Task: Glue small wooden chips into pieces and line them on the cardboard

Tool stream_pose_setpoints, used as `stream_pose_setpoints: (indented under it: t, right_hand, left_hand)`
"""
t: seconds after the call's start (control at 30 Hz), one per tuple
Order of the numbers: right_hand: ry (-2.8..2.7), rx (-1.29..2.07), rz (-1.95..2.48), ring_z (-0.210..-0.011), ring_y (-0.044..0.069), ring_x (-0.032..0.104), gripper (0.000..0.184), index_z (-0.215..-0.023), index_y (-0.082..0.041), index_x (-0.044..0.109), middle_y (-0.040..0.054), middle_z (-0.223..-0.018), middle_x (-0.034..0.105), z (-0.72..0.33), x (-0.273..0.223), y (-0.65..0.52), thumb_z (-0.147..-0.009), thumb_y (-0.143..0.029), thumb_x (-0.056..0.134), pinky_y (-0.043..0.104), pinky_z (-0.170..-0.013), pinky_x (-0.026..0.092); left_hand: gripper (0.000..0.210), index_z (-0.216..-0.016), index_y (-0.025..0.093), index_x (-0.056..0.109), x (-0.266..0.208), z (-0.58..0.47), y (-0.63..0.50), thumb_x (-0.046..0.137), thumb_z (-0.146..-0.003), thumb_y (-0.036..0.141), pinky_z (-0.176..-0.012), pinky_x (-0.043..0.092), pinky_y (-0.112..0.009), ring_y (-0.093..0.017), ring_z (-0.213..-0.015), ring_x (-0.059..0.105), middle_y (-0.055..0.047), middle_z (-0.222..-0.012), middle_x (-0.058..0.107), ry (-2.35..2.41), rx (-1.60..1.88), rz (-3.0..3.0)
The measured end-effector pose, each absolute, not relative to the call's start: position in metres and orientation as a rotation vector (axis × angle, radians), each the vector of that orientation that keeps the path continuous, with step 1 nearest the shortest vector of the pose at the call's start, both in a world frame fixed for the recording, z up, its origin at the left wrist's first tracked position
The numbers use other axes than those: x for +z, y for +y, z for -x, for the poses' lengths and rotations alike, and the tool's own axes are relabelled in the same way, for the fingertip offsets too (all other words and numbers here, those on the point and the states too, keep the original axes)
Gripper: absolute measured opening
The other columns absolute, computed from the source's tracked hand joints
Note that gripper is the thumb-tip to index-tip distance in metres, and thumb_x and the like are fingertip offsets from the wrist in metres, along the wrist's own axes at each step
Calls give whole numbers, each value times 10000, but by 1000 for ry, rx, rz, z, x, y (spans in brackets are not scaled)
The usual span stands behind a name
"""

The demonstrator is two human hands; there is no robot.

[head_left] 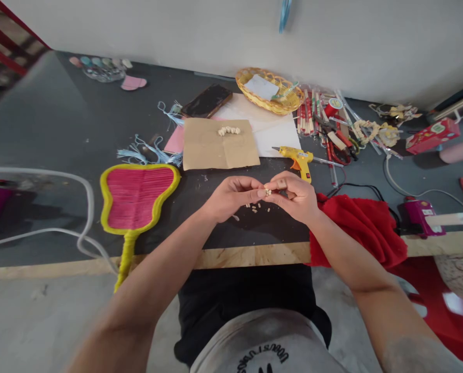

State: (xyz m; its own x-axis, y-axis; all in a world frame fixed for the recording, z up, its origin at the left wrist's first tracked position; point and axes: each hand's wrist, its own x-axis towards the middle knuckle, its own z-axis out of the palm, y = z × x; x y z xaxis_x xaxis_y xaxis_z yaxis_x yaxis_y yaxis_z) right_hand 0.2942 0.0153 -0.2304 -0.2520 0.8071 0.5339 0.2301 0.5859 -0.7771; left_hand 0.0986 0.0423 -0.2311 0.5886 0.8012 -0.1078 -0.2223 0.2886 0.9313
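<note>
My left hand (236, 197) and my right hand (295, 194) meet over the front of the dark table. Between their fingertips they pinch a small cluster of cream pieces (268, 192), mostly covered by the fingers. Several loose cream pieces (254, 210) lie scattered on the tabletop just below. Beyond the hands, a row of similar cream clusters (229, 131) rests on a brown paper sheet (204, 147). A yellow glue gun (298, 159) lies right behind my right hand, its nozzle facing left.
A pink-and-yellow fan (138, 199) is at left, beside a grey cable (87, 202). Red cloth (358, 228) hangs over the front edge near my right forearm. At the back are a phone (207, 101), a wicker basket (270, 103), scissors (338, 150) and red-wrapped sticks (306, 116).
</note>
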Motion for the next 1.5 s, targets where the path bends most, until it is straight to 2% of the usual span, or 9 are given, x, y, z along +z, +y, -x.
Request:
stream_pose_setpoints:
  t: [0.1, 0.33, 0.47, 0.87, 1.23, 1.4, 1.5]
  right_hand:
    - [-1747, 763, 841, -697, 103, 636, 285, -1070, -216, 703, 33, -910, 677, -295, -231, 15, -799, -266, 774, 253, -646, 573]
    - [-1799, 652, 856, -691, 108, 653, 100, -915, -197, 742, 34, -832, 706, -294, -223, 16, -824, -240, 746, 247, -668, 563]
    - [-1814, 632, 863, -724, 120, 671, 118, -922, -210, 744, 27, -839, 713, -294, -225, 17, -813, -252, 758, 257, -690, 569]
    - [-1907, 419, 879, -758, 136, 687, 90, -923, -205, 716, 42, -848, 723, -293, -227, 16, -843, -247, 727, 262, -709, 593]
    - [-1960, 320, 778, -746, 138, 685, 7, -859, -216, 695, 34, -825, 719, -292, -228, 17, -864, -214, 700, 270, -686, 596]
    - [-1952, 346, 799, -794, 140, 696, 120, -984, -220, 710, 44, -884, 730, -292, -229, 16, -865, -205, 698, 267, -731, 603]
    - [-1958, 338, 789, -795, 141, 699, 133, -996, -228, 722, 43, -893, 730, -293, -230, 17, -867, -212, 696, 271, -733, 608]
  left_hand:
    - [240, -751, 148, 748, -230, -98, 43, 827, -711, 370, -560, 394, -211, -81, -589, 525, -11, -650, 656, 650, 770, -1063]
    - [268, -740, 144, 756, -226, -97, 44, 839, -691, 393, -559, 401, -203, -79, -587, 533, -19, -648, 667, 643, 729, -1059]
    - [279, -752, 149, 765, -226, -98, 44, 840, -682, 408, -567, 400, -202, -83, -601, 539, -20, -649, 668, 674, 735, -1034]
    - [185, -758, 155, 756, -229, -97, 44, 831, -686, 308, -572, 395, -208, -80, -598, 530, -2, -646, 646, 715, 754, -1046]
    - [219, -684, 151, 747, -227, -98, 45, 879, -604, 306, -537, 386, -224, -87, -558, 515, -14, -613, 669, 705, 754, -1006]
    - [256, -688, 144, 748, -225, -98, 45, 882, -609, 347, -543, 392, -220, -86, -568, 522, -19, -614, 668, 708, 739, -1012]
    - [268, -723, 140, 757, -226, -97, 45, 868, -637, 368, -561, 406, -228, -96, -592, 537, -32, -650, 682, 707, 733, -1056]
